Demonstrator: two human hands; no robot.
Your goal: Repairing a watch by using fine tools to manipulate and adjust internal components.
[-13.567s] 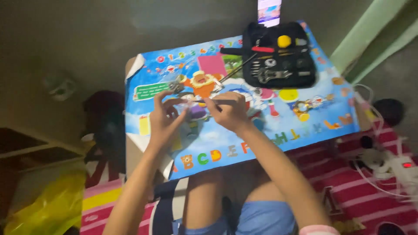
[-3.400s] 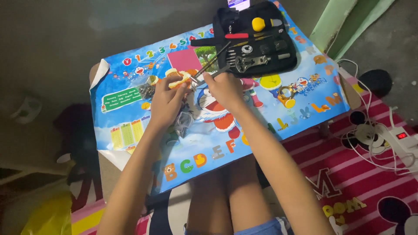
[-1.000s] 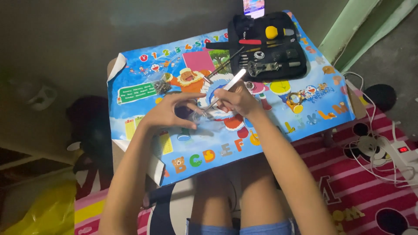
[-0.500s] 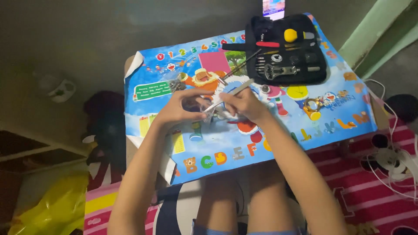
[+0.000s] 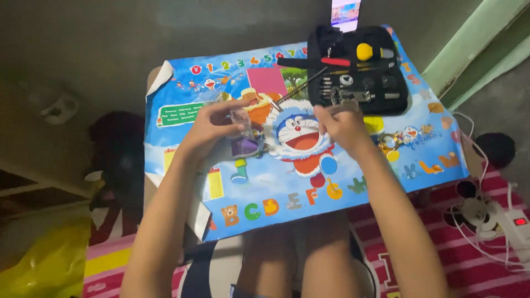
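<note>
My left hand (image 5: 212,124) pinched a small clear piece (image 5: 240,120) near the middle of the desk (image 5: 182,193), just above a purple thing (image 5: 247,146) lying there. My right hand (image 5: 343,124) was curled shut, though I couldn't tell on what. A thin metal tool (image 5: 298,89) lay slanted between them, reaching the black tool case (image 5: 359,72) at the far right corner.

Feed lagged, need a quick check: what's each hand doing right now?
Left hand: closed on a small clear container.
Right hand: closed; a thin metal tool points out from it, grip unclear.
</note>
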